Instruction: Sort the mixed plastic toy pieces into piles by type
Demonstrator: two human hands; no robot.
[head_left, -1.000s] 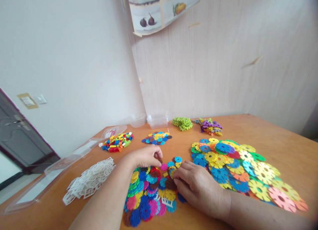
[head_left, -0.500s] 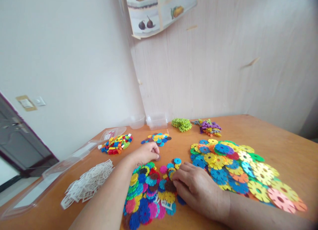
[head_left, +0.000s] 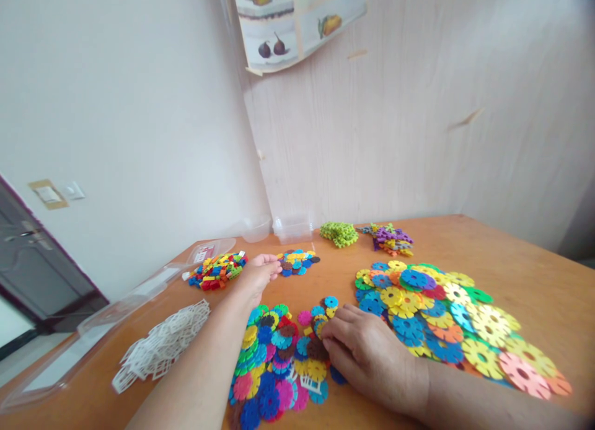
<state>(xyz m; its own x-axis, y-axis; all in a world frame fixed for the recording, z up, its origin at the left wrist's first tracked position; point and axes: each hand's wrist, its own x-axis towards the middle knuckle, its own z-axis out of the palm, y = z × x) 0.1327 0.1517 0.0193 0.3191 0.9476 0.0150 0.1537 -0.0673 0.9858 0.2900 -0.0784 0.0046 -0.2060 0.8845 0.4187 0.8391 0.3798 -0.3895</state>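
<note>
My left hand (head_left: 261, 274) reaches across to the left edge of a small pile of blue, yellow and brown discs (head_left: 297, 263). Its fingers are stretched out, and I see nothing held in them. My right hand (head_left: 372, 352) rests at the right side of a mixed heap of small notched discs (head_left: 269, 396), its fingers curled beside a brown disc (head_left: 317, 349). The fingertips are partly hidden, so what they hold cannot be made out. A white lattice piece (head_left: 310, 385) lies on this heap.
Larger notched discs (head_left: 446, 318) spread at the right. White lattice pieces (head_left: 162, 343) and colourful building bricks (head_left: 217, 270) lie to the left. Green pieces (head_left: 339, 233), purple pieces (head_left: 393, 236) and a clear plastic box (head_left: 294, 227) are at the back. Clear lids (head_left: 60, 362) line the left edge.
My left hand has moved forward and left, from above the mixed heap to the small disc pile, and its fingers have straightened. My right hand has stayed in place.
</note>
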